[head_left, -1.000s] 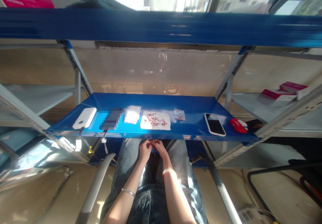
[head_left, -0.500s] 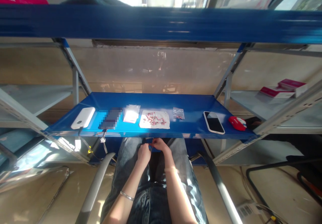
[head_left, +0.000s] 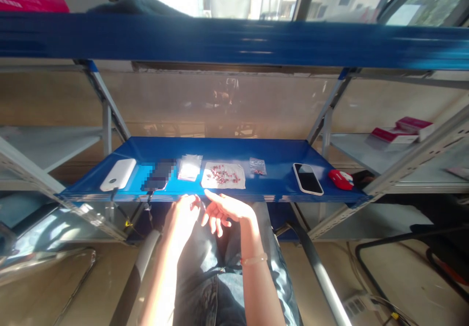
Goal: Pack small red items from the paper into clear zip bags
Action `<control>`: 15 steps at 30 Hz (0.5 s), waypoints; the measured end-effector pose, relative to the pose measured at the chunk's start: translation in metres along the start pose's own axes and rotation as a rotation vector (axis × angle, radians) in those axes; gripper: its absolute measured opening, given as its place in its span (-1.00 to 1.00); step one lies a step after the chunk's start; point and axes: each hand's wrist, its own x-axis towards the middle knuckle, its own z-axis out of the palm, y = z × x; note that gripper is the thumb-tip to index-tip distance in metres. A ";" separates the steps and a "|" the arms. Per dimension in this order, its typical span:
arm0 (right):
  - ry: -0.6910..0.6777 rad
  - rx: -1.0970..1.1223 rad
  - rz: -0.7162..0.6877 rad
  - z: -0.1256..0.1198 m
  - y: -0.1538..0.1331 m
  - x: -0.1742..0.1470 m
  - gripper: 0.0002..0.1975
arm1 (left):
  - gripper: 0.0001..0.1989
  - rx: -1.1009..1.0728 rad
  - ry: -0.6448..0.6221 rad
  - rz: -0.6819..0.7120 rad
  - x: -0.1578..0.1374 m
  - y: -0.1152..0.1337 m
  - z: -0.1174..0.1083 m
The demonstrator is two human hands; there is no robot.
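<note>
My left hand [head_left: 184, 213] is raised by the front edge of the blue shelf [head_left: 278, 145], bright in the sun, with its fingers curled; whatever they hold is hidden. Just to its right my right hand [head_left: 227, 210] is open, fingers spread and nothing visible in it. Behind them on the shelf lies a white sheet [head_left: 205, 182] with several small red pieces [head_left: 223, 173] scattered over it. A pile of clear plastic bags [head_left: 189, 167] lies left of the sheet. To its right is a small zip bag [head_left: 258, 166] with some red bits inside.
A white power bank [head_left: 117, 174] with a cable and a pixelated dark object [head_left: 160, 174] lie at the shelf's left. Towards the right are a white-framed phone [head_left: 308, 178] and a red item [head_left: 340, 179]. Chair armrests [head_left: 313, 262] flank my legs; a blue beam [head_left: 220, 38] crosses above.
My hands were together low over my lap, fingers pinched around something small. They have risen towards the shelf edge and separated; the right hand has opened. The view has shifted slightly.
</note>
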 end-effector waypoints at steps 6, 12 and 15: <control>0.057 0.240 -0.067 0.011 -0.049 0.027 -0.20 | -0.71 -0.001 0.212 0.156 0.023 0.030 -0.048; 0.069 0.617 -0.334 0.028 -0.053 0.057 -0.49 | -0.69 -0.018 0.244 0.232 0.028 0.020 -0.035; 0.091 0.806 -0.325 0.029 -0.036 0.065 -0.58 | -0.68 0.044 0.227 0.305 0.029 0.006 -0.028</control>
